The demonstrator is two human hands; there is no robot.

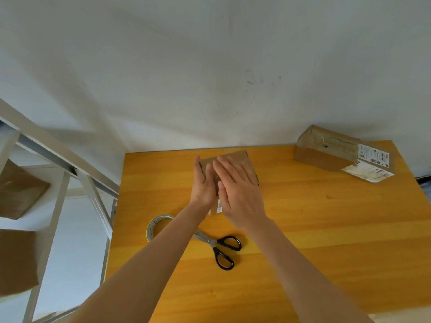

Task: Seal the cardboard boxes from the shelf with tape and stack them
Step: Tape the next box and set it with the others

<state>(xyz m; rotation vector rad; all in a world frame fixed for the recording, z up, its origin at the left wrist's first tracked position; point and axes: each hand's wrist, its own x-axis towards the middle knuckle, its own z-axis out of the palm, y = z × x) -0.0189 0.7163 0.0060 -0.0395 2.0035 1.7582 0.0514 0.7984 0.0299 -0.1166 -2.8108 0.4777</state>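
A small brown cardboard box lies near the far edge of the orange table. My left hand rests edge-on against the box's left side, fingers straight. My right hand lies flat on its top, fingers spread, covering most of it. A roll of clear tape stands just left of my left forearm. Black-handled scissors lie closed between my forearms. A second, taped box with white shipping labels sits at the table's far right corner.
A white metal shelf stands left of the table, holding two brown cardboard boxes: one on an upper level and another below it. A white wall runs behind the table. A loose label sticks out from the taped box.
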